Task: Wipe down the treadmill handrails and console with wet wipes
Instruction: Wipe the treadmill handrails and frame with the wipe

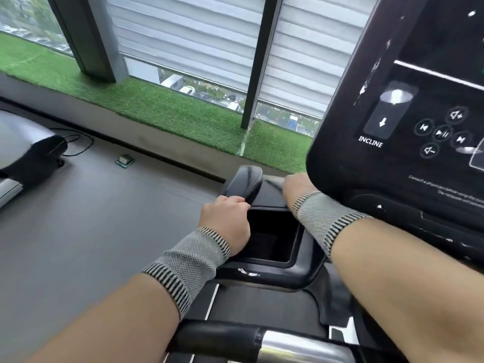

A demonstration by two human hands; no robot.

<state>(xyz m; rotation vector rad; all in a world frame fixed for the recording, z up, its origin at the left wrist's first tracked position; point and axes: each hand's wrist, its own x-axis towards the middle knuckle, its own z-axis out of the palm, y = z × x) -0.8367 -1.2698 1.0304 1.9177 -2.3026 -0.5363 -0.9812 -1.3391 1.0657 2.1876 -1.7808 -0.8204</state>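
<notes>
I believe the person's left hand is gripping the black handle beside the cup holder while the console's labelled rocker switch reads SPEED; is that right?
Not quite. The left hand does grip the black handle beside the cup holder, but the head view shows the label under the console's rocker switch reading INCLINE, not SPEED.

"INCLINE" on console (pixel 372 142) (fine print illegible)
</notes>
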